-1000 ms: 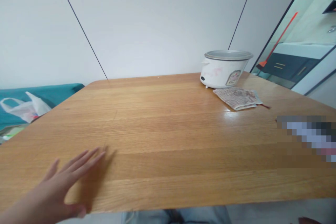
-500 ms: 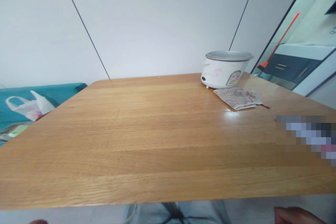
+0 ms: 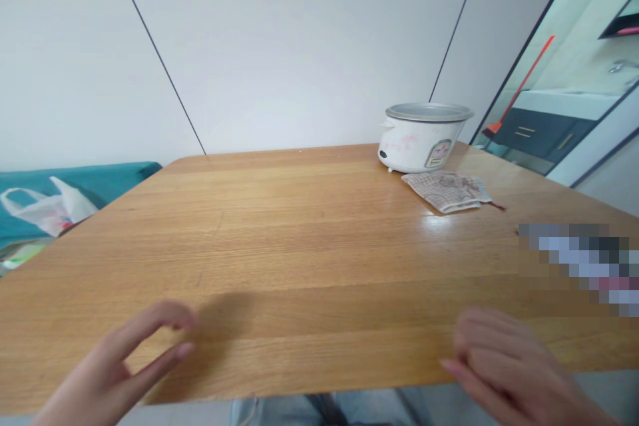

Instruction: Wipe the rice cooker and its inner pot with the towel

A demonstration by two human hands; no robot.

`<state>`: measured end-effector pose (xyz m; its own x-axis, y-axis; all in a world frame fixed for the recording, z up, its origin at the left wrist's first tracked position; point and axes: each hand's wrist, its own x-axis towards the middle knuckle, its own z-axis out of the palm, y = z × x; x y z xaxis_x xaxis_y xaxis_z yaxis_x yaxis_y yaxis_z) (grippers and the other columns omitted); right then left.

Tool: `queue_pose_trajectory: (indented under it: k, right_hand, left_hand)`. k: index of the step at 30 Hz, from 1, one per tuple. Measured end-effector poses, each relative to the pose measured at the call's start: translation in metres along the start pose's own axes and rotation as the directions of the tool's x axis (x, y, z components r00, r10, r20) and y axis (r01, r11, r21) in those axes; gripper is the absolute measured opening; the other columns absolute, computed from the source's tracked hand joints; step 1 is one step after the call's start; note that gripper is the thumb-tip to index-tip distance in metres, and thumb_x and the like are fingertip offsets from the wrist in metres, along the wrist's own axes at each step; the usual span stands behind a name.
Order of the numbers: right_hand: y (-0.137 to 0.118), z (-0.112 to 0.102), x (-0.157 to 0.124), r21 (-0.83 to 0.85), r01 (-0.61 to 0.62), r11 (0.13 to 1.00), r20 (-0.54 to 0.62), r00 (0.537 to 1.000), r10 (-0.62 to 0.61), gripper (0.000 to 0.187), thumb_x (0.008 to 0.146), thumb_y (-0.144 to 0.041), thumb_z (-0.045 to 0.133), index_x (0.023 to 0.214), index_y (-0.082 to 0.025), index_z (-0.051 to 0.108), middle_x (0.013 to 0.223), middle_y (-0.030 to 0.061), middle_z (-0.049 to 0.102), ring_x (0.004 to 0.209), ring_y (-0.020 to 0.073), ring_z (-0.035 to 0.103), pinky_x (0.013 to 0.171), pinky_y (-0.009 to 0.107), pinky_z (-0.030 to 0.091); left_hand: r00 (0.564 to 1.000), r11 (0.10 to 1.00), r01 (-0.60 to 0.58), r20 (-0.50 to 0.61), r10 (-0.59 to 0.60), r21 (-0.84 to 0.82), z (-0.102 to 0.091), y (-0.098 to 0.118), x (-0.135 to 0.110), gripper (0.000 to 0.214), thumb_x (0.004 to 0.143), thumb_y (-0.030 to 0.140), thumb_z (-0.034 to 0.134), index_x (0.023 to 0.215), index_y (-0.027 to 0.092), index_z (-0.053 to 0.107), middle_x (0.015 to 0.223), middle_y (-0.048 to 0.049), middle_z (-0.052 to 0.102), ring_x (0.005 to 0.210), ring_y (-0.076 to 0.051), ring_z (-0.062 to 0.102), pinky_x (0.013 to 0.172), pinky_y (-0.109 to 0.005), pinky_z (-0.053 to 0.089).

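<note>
In the head view, the wooden bench point(image 3: 299, 246) filled the middle, with the person's denim-clad legs point(image 3: 284, 411) showing past its near edge at six o'clock. The left hand point(image 3: 112, 363) was at eight o'clock, its fingers bent but released — a gap showed between forefinger and thumb, and its shadow fell on the bench top beside it. The right hand point(image 3: 509, 363) was at four o'clock over the near edge, slightly blurred, its fingers folded inward; whether they enclosed anything could not be told. Nearest to it, between three and four o'clock, was a pixelated object point(image 3: 589, 273) whose nature could not be made out. A folded checked cloth point(image 3: 444, 191) was flat at three o'clock, just in front of a white electric cooker point(image 3: 417, 143) standing upright at two o'clock. At nine o'clock, beyond the bench, sat a white plastic bag point(image 3: 52, 212) — near a teal surface point(image 3: 124, 176).
</note>
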<state>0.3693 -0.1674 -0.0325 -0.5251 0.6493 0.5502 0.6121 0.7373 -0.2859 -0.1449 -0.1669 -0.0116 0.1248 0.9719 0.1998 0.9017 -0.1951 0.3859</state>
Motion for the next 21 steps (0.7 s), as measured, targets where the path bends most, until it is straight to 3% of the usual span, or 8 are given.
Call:
queue_pose_trajectory:
  k: [2, 4, 5, 7, 9, 12, 15, 21]
  right_hand:
    - [0.014, 0.004, 0.043, -0.017, -0.073, 0.997, -0.019, 0.997, 0.072, 0.015, 0.094, -0.026, 0.059, 0.081, -0.023, 0.065, 0.076, 0.0026, 0.068, 0.072, 0.0163, 0.061, 0.07, 0.03, 0.047]
    - [0.033, 0.015, 0.078, 0.044, -0.193, 0.98, 0.069, 0.979, 0.19, 0.018, 0.095, -0.038, 0.059, 0.089, -0.023, 0.068, 0.078, 0.0035, 0.07, 0.069, 0.0163, 0.061, 0.066, 0.029, 0.045]
    - [0.042, 0.022, 0.093, 0.058, -0.256, 0.965, 0.129, 0.96, 0.247, 0.026, 0.095, -0.043, 0.058, 0.081, -0.022, 0.066, 0.072, 0.0026, 0.067, 0.064, 0.0152, 0.057, 0.061, 0.029, 0.042]
    - [0.058, 0.036, 0.117, 0.045, -0.318, 0.947, 0.203, 0.931, 0.302, 0.046, 0.095, -0.052, 0.054, 0.061, -0.021, 0.054, 0.057, 0.0004, 0.056, 0.054, 0.0124, 0.047, 0.054, 0.028, 0.031]
    - [0.072, 0.049, 0.133, 0.017, -0.308, 0.951, 0.206, 0.932, 0.298, 0.055, 0.095, -0.054, 0.051, 0.053, -0.02, 0.045, 0.052, 0.0, 0.05, 0.051, 0.0114, 0.041, 0.054, 0.029, 0.025]
    - [0.091, 0.064, 0.143, 0.021, -0.319, 0.947, 0.121, 0.941, 0.315, 0.054, 0.095, -0.053, 0.05, 0.054, -0.02, 0.043, 0.053, 0.0, 0.05, 0.053, 0.0115, 0.041, 0.055, 0.029, 0.024]
    - [0.109, 0.074, 0.14, 0.102, -0.412, 0.905, 0.035, 0.911, 0.411, 0.054, 0.095, -0.057, 0.047, 0.055, -0.021, 0.043, 0.054, 0.0003, 0.051, 0.054, 0.0122, 0.043, 0.056, 0.029, 0.028]
    - [0.119, 0.074, 0.131, 0.288, -0.507, 0.812, 0.083, 0.858, 0.507, 0.052, 0.093, -0.059, 0.048, 0.058, -0.021, 0.051, 0.059, 0.0024, 0.06, 0.058, 0.0145, 0.054, 0.06, 0.028, 0.038]
  left_hand:
    - [1.0, 0.979, -0.007, 0.024, 0.012, -0.203, 0.006, 0.021, 0.044, 0.04, 0.082, 0.057, 0.069, 0.109, 0.027, 0.071, 0.111, -0.0053, 0.073, 0.105, -0.025, 0.068, 0.096, -0.034, 0.053]
    - [0.995, 0.924, 0.039, 0.1, 0.0, -0.38, 0.014, 0.043, 0.088, 0.041, 0.087, 0.057, 0.06, 0.109, 0.023, 0.07, 0.076, -0.0032, 0.069, 0.074, -0.021, 0.068, 0.072, -0.031, 0.055]
    - [0.991, 0.888, 0.052, 0.132, 0.009, -0.456, 0.019, 0.052, 0.109, 0.043, 0.088, 0.056, 0.058, 0.11, 0.021, 0.069, 0.065, -0.0008, 0.063, 0.065, -0.02, 0.064, 0.065, -0.03, 0.052]
    - [0.986, 0.839, 0.04, 0.158, 0.056, -0.543, 0.03, 0.068, 0.142, 0.042, 0.081, 0.051, 0.066, 0.108, 0.019, 0.068, 0.067, 0.0002, 0.061, 0.064, -0.017, 0.061, 0.064, -0.028, 0.049]
    - [0.979, 0.8, 0.054, 0.189, 0.075, -0.598, 0.043, 0.076, 0.165, 0.04, 0.076, 0.05, 0.07, 0.1, 0.017, 0.069, 0.071, -0.0001, 0.061, 0.063, -0.015, 0.056, 0.06, -0.027, 0.046]
    - [0.979, 0.756, 0.101, 0.201, 0.042, -0.647, 0.062, 0.077, 0.182, 0.039, 0.076, 0.054, 0.068, 0.084, 0.016, 0.067, 0.061, 0.0028, 0.052, 0.053, -0.011, 0.045, 0.05, -0.024, 0.035]
    - [0.984, 0.675, 0.15, 0.178, -0.028, -0.722, 0.075, 0.07, 0.185, 0.039, 0.074, 0.055, 0.069, 0.079, 0.017, 0.062, 0.052, 0.0068, 0.042, 0.047, -0.009, 0.037, 0.046, -0.022, 0.027]
    - [0.975, 0.588, 0.205, 0.216, -0.052, -0.782, 0.08, 0.059, 0.182, 0.04, 0.076, 0.053, 0.068, 0.086, 0.014, 0.063, 0.053, 0.006, 0.047, 0.045, -0.008, 0.038, 0.045, -0.022, 0.025]
